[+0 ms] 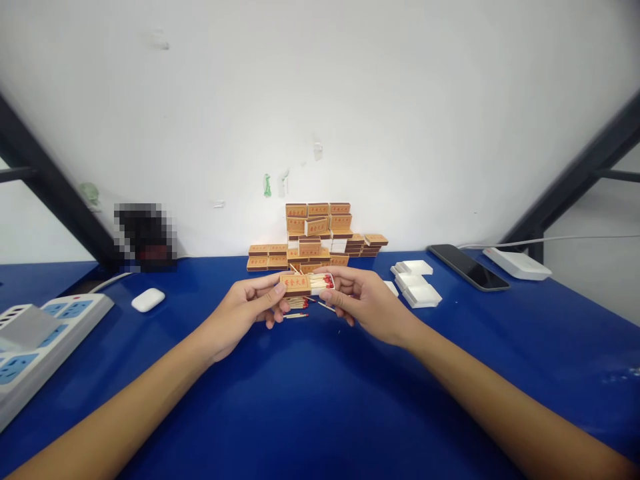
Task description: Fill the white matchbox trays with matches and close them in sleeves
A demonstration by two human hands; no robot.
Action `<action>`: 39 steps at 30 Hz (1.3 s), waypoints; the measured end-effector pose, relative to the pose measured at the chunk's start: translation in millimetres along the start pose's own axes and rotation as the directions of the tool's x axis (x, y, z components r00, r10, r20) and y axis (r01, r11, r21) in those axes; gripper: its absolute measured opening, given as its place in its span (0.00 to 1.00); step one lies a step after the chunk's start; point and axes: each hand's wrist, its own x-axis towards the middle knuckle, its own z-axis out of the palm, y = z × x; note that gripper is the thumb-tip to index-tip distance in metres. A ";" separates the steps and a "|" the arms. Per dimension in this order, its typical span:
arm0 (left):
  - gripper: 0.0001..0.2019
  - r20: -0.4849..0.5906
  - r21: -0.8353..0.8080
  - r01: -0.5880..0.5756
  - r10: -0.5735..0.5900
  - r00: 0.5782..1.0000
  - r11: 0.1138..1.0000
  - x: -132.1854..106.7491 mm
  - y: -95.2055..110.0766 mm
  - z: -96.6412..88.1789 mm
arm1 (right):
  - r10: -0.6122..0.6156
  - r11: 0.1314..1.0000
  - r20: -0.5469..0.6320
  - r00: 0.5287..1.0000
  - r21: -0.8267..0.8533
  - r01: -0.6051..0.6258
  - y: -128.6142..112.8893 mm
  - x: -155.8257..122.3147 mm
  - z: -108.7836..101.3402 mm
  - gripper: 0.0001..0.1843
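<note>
Between my two hands is a matchbox (296, 285), its white tray (316, 291) partly out of the sleeve on the right. Red-tipped matches (320, 280) lie in the tray. My left hand (247, 307) pinches the orange sleeve, thumb on its front. The right end of the tray is gripped by my right hand (364, 299) with thumb and fingers. Beneath and behind the hands, loose matches (297, 315) lie on the blue table. Stacked matchboxes (319, 227) rise against the wall just beyond.
Several white matchbox trays (419, 287) sit right of my hands. Farther right are a black phone (467, 267) and a white flat device (517, 263) with a cable. On the left are a white earbud case (148, 300) and a power strip (55, 340).
</note>
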 end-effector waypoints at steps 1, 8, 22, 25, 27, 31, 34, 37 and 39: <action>0.24 0.007 -0.021 0.006 -0.006 1.000 1.000 -0.1 -0.1 0.2 | -0.002 1.000 0.007 1.000 0.014 0.002 0.3 0.3 -0.1 0.27; 0.26 0.017 -0.139 0.068 -0.066 0.998 0.988 -2.9 0.4 8.0 | -0.012 0.995 -0.011 1.000 0.094 0.013 2.5 -1.1 9.5 0.33; 0.29 -0.068 -0.104 -0.013 0.006 0.998 0.995 -6.5 -1.3 20.1 | -0.081 0.991 -0.078 0.994 -0.114 0.072 -4.1 -23.3 52.9 0.44; 0.30 -0.083 -0.074 -0.029 0.023 0.996 0.997 -6.5 -1.5 19.1 | -0.063 0.997 -0.089 0.994 -0.046 0.059 -3.4 -23.5 54.1 0.43; 0.31 -0.081 -0.053 -0.038 0.034 0.996 0.998 -6.0 -1.4 18.4 | -0.069 0.998 -0.142 0.987 -0.020 0.066 -2.0 -22.6 53.8 0.43; 0.31 -0.051 -0.014 -0.049 0.048 0.998 0.999 -6.5 -1.3 19.7 | -0.019 0.998 -0.061 0.998 -0.062 0.015 -2.3 -24.2 55.6 0.46; 0.30 -0.038 0.011 -0.068 0.069 0.997 0.998 -7.8 -0.8 20.5 | -0.050 0.993 -0.041 0.998 -0.112 0.045 -3.2 -26.0 55.8 0.45; 0.28 -0.020 0.028 -0.080 0.081 0.997 0.996 -8.6 -0.8 19.6 | -0.079 0.983 -0.046 0.996 -0.167 0.070 -3.2 -26.2 53.6 0.44; 0.28 -0.010 0.036 -0.086 0.087 0.996 0.996 -8.5 -1.1 18.9 | -0.093 0.976 -0.037 0.995 -0.199 0.084 -3.8 -25.9 52.0 0.44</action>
